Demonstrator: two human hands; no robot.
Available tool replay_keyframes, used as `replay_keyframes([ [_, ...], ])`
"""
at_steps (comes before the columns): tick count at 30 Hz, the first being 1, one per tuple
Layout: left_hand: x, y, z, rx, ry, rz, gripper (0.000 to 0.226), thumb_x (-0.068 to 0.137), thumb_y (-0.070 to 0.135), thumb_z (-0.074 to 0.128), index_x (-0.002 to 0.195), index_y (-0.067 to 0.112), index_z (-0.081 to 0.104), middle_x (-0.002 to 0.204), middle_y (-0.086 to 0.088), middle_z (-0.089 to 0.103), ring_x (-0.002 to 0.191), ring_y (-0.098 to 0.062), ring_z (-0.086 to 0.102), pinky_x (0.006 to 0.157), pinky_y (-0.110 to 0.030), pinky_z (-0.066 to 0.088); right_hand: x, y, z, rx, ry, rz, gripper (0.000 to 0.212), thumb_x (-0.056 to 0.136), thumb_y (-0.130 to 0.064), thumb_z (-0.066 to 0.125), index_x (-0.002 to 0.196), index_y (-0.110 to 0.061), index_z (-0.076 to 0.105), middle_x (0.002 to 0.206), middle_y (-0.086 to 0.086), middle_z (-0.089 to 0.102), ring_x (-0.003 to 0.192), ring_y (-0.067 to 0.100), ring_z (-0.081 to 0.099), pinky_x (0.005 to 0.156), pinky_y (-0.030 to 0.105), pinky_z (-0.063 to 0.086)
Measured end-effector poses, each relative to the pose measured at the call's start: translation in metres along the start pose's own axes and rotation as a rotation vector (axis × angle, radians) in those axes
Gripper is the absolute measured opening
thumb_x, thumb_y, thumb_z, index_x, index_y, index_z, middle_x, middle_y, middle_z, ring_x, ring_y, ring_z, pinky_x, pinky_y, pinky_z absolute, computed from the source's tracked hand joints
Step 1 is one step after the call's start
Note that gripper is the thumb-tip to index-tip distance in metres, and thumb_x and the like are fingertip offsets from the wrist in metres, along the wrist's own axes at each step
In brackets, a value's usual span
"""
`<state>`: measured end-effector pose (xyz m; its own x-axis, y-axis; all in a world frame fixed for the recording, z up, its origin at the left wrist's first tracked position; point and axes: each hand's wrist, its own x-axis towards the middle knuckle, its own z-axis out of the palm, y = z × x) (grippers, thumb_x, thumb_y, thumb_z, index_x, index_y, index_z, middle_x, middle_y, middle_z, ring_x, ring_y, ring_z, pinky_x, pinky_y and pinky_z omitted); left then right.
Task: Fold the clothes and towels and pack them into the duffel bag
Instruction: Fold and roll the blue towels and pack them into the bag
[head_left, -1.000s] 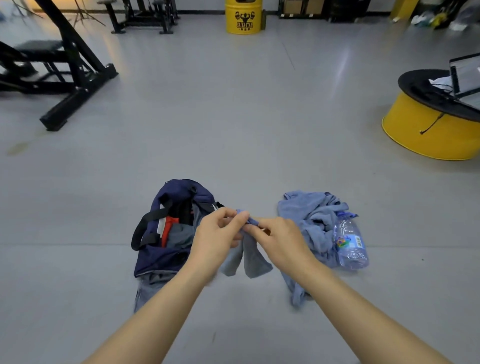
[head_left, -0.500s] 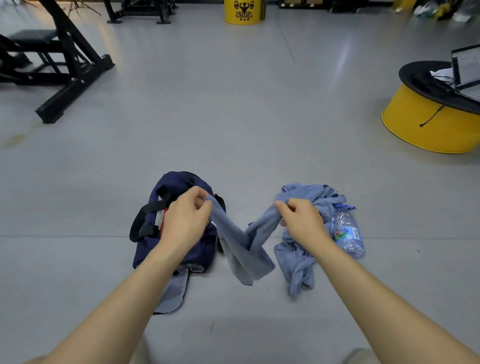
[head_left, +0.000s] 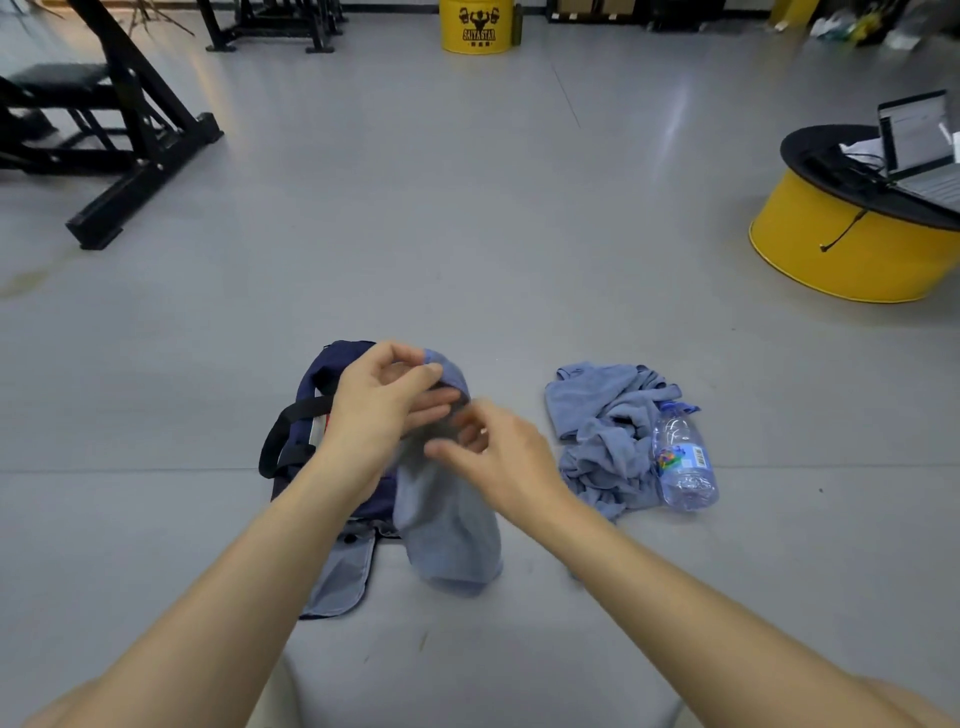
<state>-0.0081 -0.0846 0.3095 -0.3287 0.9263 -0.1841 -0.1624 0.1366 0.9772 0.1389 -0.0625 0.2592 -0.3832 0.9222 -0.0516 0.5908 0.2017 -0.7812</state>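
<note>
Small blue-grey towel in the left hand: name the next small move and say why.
Probably bring the right hand under the small blue-grey towel and fold its hanging end up: the left hand pinches only its top, it hangs long before the navy duffel bag, and the right hand holds nothing.

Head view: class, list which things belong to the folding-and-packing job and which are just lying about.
Job: duffel bag, grey-blue towel in the left hand, crumpled blue pile.
Lying about: water bottle, yellow drum, laptop, weight bench.
</note>
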Motion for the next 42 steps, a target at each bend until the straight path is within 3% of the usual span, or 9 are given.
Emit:
replay_keyframes([
  [2,-0.007,-0.001,-0.002,0.044,-0.028,0.036,0.005,0.095,0.008,0.066,0.098,0.006,0.062,0.099,-0.017,0.073,0.092,-0.029,0.075,0.08,-0.037,0.06,0.002,-0.014,-0.011,-0.004,0.167,-0.121,0.038,0.08,-0.058,0.072,0.099,-0.029,0.056,0.094,-0.013,0.058,0.087,0.007,0.056,0.076,0.029,0.048],
  [5,-0.016,-0.006,-0.004,0.13,-0.049,0.068,0.006,0.092,0.01,0.07,0.096,0.006,0.07,0.095,-0.02,0.072,0.091,-0.032,0.072,0.086,-0.043,0.06,0.005,-0.026,-0.027,-0.09,0.106,-0.263,0.041,0.084,-0.051,0.068,0.119,-0.034,0.053,0.114,-0.016,0.056,0.105,0.009,0.055,0.087,0.031,0.048],
  [11,-0.031,-0.009,-0.002,0.098,-0.103,0.017,0.011,0.091,0.017,0.072,0.099,0.014,0.078,0.099,-0.012,0.076,0.1,-0.03,0.071,0.094,-0.047,0.057,0.001,-0.029,-0.031,-0.035,0.045,-0.237,0.022,0.093,-0.025,0.055,0.104,-0.041,0.066,0.09,-0.019,0.07,0.086,0.004,0.063,0.079,0.033,0.052],
  [15,-0.034,-0.006,-0.011,0.215,-0.083,0.155,0.014,0.096,0.01,0.065,0.104,0.017,0.073,0.093,0.006,0.074,0.075,-0.005,0.065,0.067,-0.019,0.053,-0.004,-0.028,-0.044,0.136,0.036,-0.162,0.033,0.096,-0.017,0.054,0.095,-0.044,0.072,0.092,-0.017,0.074,0.092,0.01,0.068,0.086,0.044,0.054],
  [19,-0.034,-0.008,-0.019,0.507,-0.263,0.239,0.038,0.096,0.008,0.058,0.124,0.033,0.064,0.092,0.022,0.065,0.066,-0.004,0.052,0.07,-0.017,0.042,-0.01,-0.041,-0.072,0.287,-0.159,-0.195,0.028,0.098,-0.005,0.057,0.098,-0.026,0.077,0.102,-0.01,0.076,0.106,0.008,0.067,0.101,0.031,0.05],
  [25,-0.039,0.007,-0.015,0.534,-0.489,0.171,0.009,0.093,0.024,0.068,0.095,0.032,0.066,0.074,0.005,0.062,0.072,-0.014,0.053,0.074,-0.035,0.04,-0.017,-0.057,-0.113,0.306,-0.249,-0.2,0.019,0.099,-0.006,0.059,0.103,-0.014,0.076,0.096,-0.006,0.075,0.096,0.002,0.066,0.089,0.02,0.053],
  [32,-0.058,0.043,-0.009,0.352,-0.69,0.061,0.017,0.098,0.019,0.063,0.114,0.012,0.06,0.082,0.004,0.052,0.069,-0.015,0.039,0.062,-0.028,0.032,-0.034,-0.075,-0.141,0.211,-0.245,-0.209,0.018,0.099,-0.012,0.06,0.102,-0.018,0.077,0.098,-0.001,0.076,0.091,0.003,0.066,0.081,0.021,0.054],
  [37,-0.072,0.047,-0.017,0.477,-0.665,0.05,0.024,0.098,0.032,0.064,0.076,0.026,0.059,0.07,0.006,0.049,0.061,-0.012,0.04,0.056,-0.022,0.034,-0.056,-0.09,-0.15,0.16,-0.159,-0.225,0.017,0.099,-0.01,0.06,0.103,-0.013,0.077,0.099,0.003,0.076,0.09,0.003,0.065,0.081,0.024,0.055],
  [42,-0.082,0.026,-0.047,0.759,-0.609,0.069,0.024,0.093,0.033,0.068,0.082,0.014,0.056,0.071,-0.001,0.054,0.061,-0.014,0.05,0.059,-0.032,0.04,-0.065,-0.066,-0.161,0.127,-0.043,-0.154,0.02,0.099,-0.011,0.06,0.096,-0.023,0.076,0.088,-0.008,0.073,0.084,0.001,0.065,0.077,0.019,0.055],
])
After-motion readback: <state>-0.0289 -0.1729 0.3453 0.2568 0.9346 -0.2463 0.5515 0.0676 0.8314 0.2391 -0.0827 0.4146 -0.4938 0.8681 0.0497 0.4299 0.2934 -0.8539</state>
